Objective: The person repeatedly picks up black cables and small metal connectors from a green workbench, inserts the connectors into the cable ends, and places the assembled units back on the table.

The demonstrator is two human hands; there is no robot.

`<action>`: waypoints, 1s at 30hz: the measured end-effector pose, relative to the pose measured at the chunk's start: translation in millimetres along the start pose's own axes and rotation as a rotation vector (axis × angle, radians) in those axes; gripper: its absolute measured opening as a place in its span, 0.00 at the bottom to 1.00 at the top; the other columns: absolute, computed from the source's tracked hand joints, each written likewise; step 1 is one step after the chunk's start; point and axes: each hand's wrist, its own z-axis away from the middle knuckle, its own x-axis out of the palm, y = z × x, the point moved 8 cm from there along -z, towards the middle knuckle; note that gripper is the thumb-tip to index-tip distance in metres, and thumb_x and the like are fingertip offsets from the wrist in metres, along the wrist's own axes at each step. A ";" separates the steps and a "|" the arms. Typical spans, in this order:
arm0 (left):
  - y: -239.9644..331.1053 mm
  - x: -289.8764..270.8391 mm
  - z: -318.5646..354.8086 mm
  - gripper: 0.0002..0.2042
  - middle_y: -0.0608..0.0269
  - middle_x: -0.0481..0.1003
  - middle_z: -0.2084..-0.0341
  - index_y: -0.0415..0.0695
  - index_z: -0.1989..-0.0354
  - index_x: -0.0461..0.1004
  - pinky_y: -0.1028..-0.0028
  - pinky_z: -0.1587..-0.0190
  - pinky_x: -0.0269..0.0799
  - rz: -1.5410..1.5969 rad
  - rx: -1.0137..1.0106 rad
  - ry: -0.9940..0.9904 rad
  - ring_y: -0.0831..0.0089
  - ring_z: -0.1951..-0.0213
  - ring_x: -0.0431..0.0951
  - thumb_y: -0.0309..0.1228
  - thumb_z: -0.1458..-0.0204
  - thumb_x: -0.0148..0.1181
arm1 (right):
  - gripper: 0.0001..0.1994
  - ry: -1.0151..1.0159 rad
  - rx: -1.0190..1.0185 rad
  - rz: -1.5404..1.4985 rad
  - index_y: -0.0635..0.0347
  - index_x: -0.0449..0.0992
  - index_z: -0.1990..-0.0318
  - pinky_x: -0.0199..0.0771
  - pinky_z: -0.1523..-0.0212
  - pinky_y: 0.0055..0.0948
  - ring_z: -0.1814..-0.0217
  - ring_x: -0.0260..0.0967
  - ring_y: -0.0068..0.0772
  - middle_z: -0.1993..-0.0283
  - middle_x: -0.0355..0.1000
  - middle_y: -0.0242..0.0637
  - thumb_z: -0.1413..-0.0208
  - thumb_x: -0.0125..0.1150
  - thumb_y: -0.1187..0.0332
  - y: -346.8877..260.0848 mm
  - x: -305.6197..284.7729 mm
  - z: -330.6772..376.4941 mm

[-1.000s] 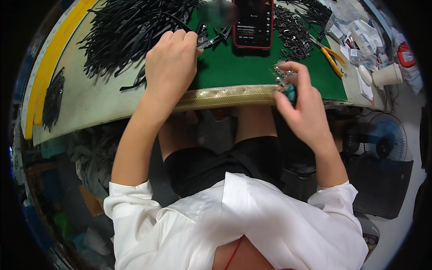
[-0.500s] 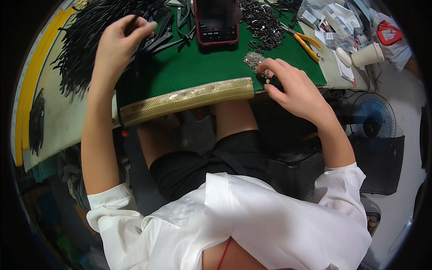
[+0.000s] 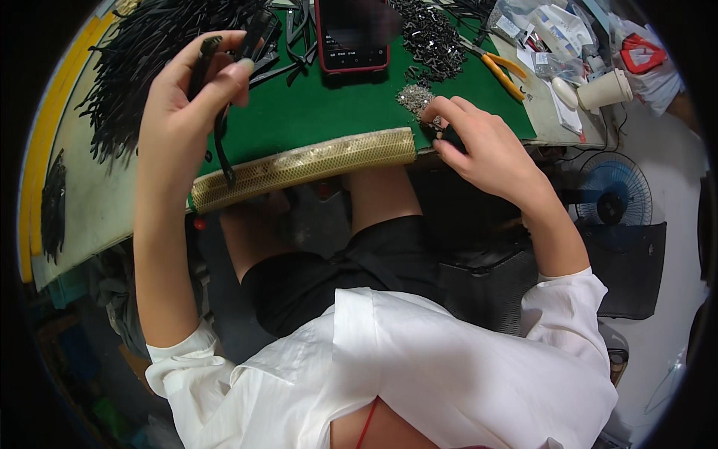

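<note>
My left hand (image 3: pixel 213 82) is closed around a black eyeglass frame (image 3: pixel 259 36), raised above the mat's left side. One slim temple arm (image 3: pixel 221 153) dangles below the palm, in front of the gold mesh strip along the mat's near edge. Over the mat's right front edge, my right hand (image 3: pixel 479 146) has its fingers curled round a small black-handled tool (image 3: pixel 453 137), whose tip I cannot make out. Just beyond those fingertips lies a heap of tiny silvery screws (image 3: pixel 415 99). A big pile of black temple arms (image 3: pixel 142 75) spreads beyond my left hand.
A red-cased phone (image 3: pixel 354 63) stands at the back of the green mat (image 3: pixel 321 108). Small black parts (image 3: pixel 434 45) are heaped right of it, beside orange-handled pliers (image 3: pixel 502 71). A white cup (image 3: pixel 607 91) and plastic bags lie far right. A fan (image 3: pixel 612 196) stands below.
My left hand has come slightly nearer, bringing the eyeglass frame away from the pile, and a temple arm now hangs down. My right hand has hardly moved, still gripping the tool.
</note>
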 end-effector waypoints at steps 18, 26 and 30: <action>-22.2 26.3 21.3 0.12 0.77 0.67 0.78 0.40 0.50 0.73 0.85 0.75 0.50 0.134 -0.050 -0.070 0.89 0.75 0.64 0.28 0.42 0.59 | 0.14 -0.048 -0.049 -0.017 0.58 0.70 0.52 0.73 0.56 0.41 0.56 0.73 0.49 0.58 0.71 0.42 0.48 0.59 0.73 -1.3 0.4 -3.3; -18.8 26.2 22.9 0.13 0.75 0.67 0.78 0.38 0.49 0.73 0.85 0.72 0.54 0.089 -0.052 -0.064 0.87 0.73 0.66 0.27 0.41 0.58 | 0.14 -0.022 -0.118 -0.010 0.55 0.71 0.52 0.74 0.58 0.45 0.60 0.74 0.52 0.58 0.72 0.46 0.47 0.57 0.71 -4.6 -1.8 -3.0; -18.2 24.7 23.5 0.12 0.71 0.69 0.77 0.35 0.51 0.72 0.81 0.65 0.65 0.126 -0.055 -0.072 0.83 0.73 0.69 0.25 0.42 0.58 | 0.14 -0.059 -0.102 -0.016 0.54 0.71 0.52 0.74 0.58 0.45 0.60 0.74 0.53 0.58 0.73 0.46 0.47 0.57 0.72 -7.1 -1.6 -5.1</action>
